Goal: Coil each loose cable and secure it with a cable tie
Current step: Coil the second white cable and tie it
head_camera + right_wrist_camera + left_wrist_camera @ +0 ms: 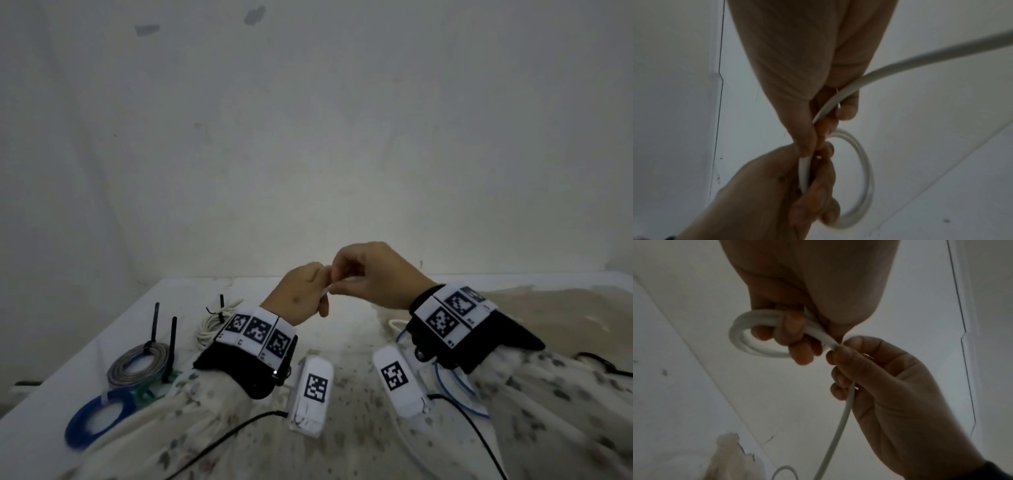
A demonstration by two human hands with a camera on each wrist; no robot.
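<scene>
**White cable held as a small coil between both raised hands**

My left hand [813, 293] and right hand [898, 395] meet above the table [342, 329], fingertips nearly touching. The white cable [748, 340] forms a small loop of a few turns. My left hand's fingers curl through and around this loop, gripping it against the palm; the loop projects beyond the fingers on the side away from my right hand. My right hand pinches the strand just where it leaves the coil, thumb and curled fingers closed on it. From there the loose length hangs down along the palm toward the table.

On the table, to my left, lie finished bundles: a grey coil [138, 365] with upright black ties [154, 323], a blue coil [99, 419], and a white bundle [214, 323] behind my left wrist. A blue cable [452, 390] lies beneath my right wrist.
</scene>
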